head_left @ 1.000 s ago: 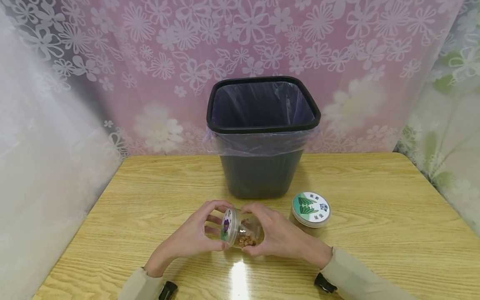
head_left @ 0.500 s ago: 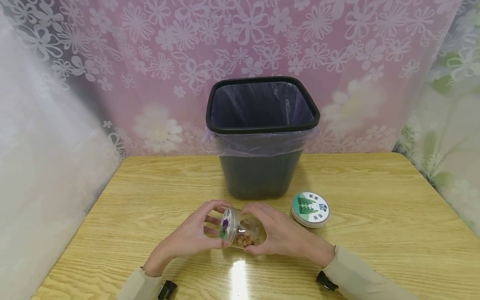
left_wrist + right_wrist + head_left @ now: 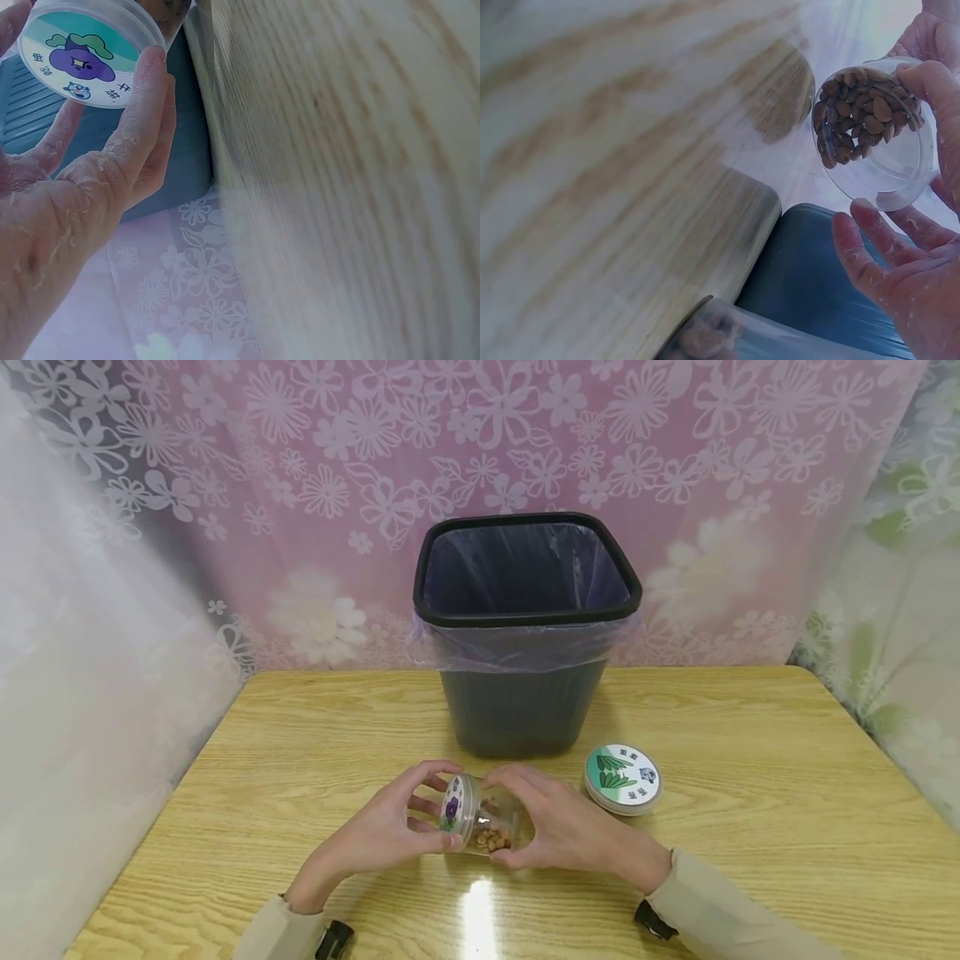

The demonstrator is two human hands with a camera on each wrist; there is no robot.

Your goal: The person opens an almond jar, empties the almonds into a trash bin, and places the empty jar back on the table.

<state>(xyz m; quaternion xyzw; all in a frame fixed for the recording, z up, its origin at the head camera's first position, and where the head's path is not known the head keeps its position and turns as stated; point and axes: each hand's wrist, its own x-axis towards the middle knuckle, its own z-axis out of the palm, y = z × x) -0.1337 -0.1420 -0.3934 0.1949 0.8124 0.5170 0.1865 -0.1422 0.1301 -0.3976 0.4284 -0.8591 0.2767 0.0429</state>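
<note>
A clear jar [image 3: 493,827] with almonds in it lies on its side between my two hands, low over the table. Its round lid [image 3: 82,60] faces left and carries a purple eggplant picture on white and green. My left hand [image 3: 382,831] grips the lid by its rim, thumb in front and fingers behind. Around the base end curls my right hand [image 3: 558,827], holding the jar from the right. Through the base, in the right wrist view, the almonds [image 3: 862,112] show gathered along one side. The lid sits on the jar's mouth.
A second round lid [image 3: 622,777] with a green vegetable picture is right of my right hand; in the right wrist view a clear jar [image 3: 712,337] shows at the bottom edge. A dark lined bin [image 3: 525,710] stands behind on the wooden table [image 3: 322,718].
My left thumb has shifted slightly to the right along the lid's rim. Both hands and the jar otherwise stay nearly in place.
</note>
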